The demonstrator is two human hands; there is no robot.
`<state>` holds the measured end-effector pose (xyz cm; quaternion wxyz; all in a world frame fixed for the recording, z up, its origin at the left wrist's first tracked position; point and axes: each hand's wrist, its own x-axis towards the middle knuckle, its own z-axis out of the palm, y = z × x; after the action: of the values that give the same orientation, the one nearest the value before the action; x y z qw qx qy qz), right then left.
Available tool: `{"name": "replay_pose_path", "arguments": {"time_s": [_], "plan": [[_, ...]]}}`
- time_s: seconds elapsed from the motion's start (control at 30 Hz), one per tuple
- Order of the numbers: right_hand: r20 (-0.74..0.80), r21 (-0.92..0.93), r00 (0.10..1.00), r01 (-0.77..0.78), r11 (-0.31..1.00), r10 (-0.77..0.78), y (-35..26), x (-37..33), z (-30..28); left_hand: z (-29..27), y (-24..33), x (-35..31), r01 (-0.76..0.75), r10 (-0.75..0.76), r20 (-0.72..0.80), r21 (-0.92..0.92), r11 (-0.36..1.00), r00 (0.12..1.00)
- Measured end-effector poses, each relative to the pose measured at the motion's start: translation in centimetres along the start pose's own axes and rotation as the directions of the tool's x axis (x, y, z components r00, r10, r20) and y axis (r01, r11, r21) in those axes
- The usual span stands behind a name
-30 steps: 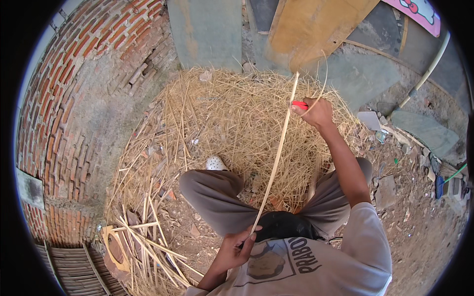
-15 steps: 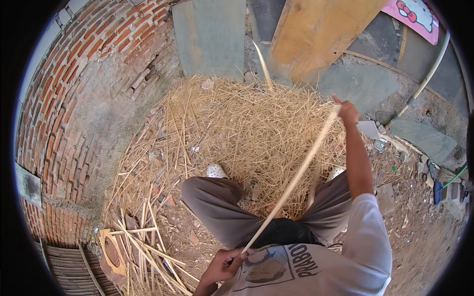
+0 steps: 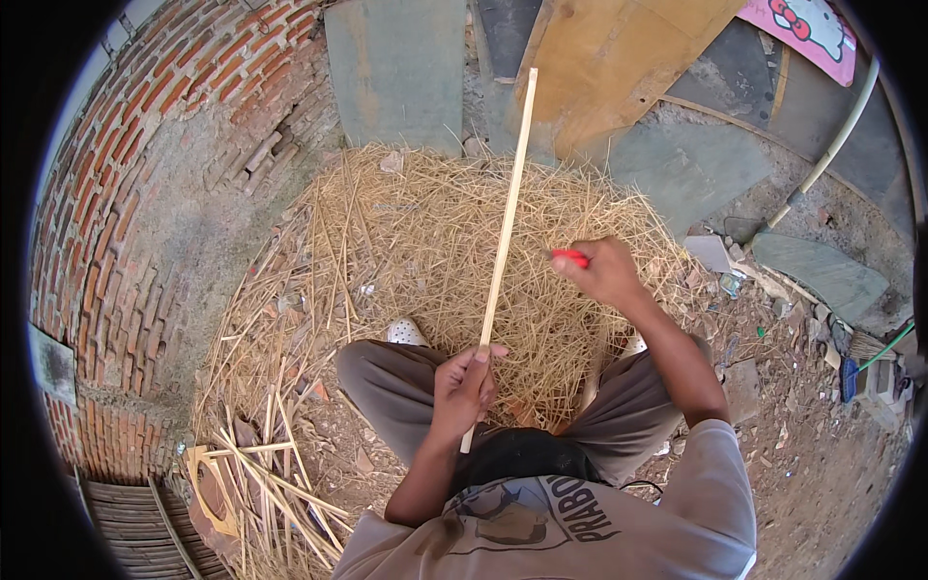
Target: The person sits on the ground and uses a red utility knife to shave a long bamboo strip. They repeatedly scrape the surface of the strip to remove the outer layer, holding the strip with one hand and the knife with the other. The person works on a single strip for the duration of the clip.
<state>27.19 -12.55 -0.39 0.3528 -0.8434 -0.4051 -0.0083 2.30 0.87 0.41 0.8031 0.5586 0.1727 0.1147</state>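
My left hand (image 3: 464,389) is closed around the lower part of a long, pale bamboo strip (image 3: 507,217). The strip stands nearly upright in the picture, its far end over the leaning boards and its short lower end below my fist. To the right of the strip and apart from it, my right hand (image 3: 607,271) grips a small red-handled knife (image 3: 570,257); little of its blade shows. Beneath both hands lies a wide heap of thin straw-coloured shavings (image 3: 416,242), between and beyond my bent legs.
Several longer bamboo strips (image 3: 275,478) lie at the lower left. A worn brick wall (image 3: 126,242) rises on the left. Boards (image 3: 396,77) lean at the back. A pale pipe (image 3: 831,155) and a blue brush (image 3: 849,379) are on the right.
The bamboo strip has swung from a rightward slant to nearly upright as my left hand moved forward. My right hand came back from the strip's far end. A pale airborne piece is gone from view.
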Motion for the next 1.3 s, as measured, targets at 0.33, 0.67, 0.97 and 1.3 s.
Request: {"name": "replay_pose_path", "arguments": {"time_s": [0.33,0.67,0.97,1.3], "plan": [[-0.068,-0.12,0.896,0.429,0.895,-0.438,-3.1,-1.6,2.8,2.5,0.6,1.2,0.042,-0.041,-0.022,0.027,0.999,0.999],[-0.209,-0.152,0.853,0.455,0.877,-0.479,-1.8,0.1,3.6,2.2,1.3,0.3,0.168,-0.173,0.001,-0.235,0.957,0.985],[-0.215,-0.228,0.842,0.449,0.864,-0.495,-0.7,0.8,3.5,2.1,0.7,-1.1,0.237,-0.226,0.077,-0.409,0.881,0.971],[-0.224,-0.259,0.83,0.454,0.852,-0.511,0.1,1.5,4.5,2.3,-0.3,-2.4,0.23,-0.229,0.063,-0.489,0.841,0.971]]}}
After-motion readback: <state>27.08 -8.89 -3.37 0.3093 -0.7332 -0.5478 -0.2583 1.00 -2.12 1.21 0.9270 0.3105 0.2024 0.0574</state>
